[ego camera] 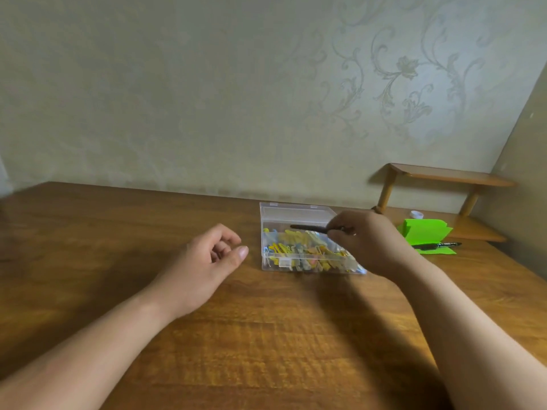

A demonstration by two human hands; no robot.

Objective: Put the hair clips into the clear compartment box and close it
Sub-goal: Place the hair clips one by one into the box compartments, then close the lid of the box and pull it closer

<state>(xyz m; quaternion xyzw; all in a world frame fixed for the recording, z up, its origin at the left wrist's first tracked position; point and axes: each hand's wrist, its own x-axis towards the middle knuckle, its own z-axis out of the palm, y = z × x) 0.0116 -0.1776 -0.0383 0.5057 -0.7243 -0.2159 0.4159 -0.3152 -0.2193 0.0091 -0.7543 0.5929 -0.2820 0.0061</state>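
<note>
Right hand (pixel 367 241) grip holds a dark, near-black clip (pixel 310 228). Below the grip: clear box (pixel 296 211) with yellow, blue and peach clips (pixel 299 250). Right of the grip: bright green paper (pixel 426 229), black marker (pixel 436 246). Tabletop (pixel 236 335) brown woodgrain. Wallpaper (pixel 207 84) pale green, floral scrolls.

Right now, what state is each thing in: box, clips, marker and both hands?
clear box: lid open, tilted back
colourful clips: inside the box
dark clip: pinched, held over the box
right hand: shut on the dark clip
left hand: loosely curled, empty
black marker: capped, lying on green paper
</note>
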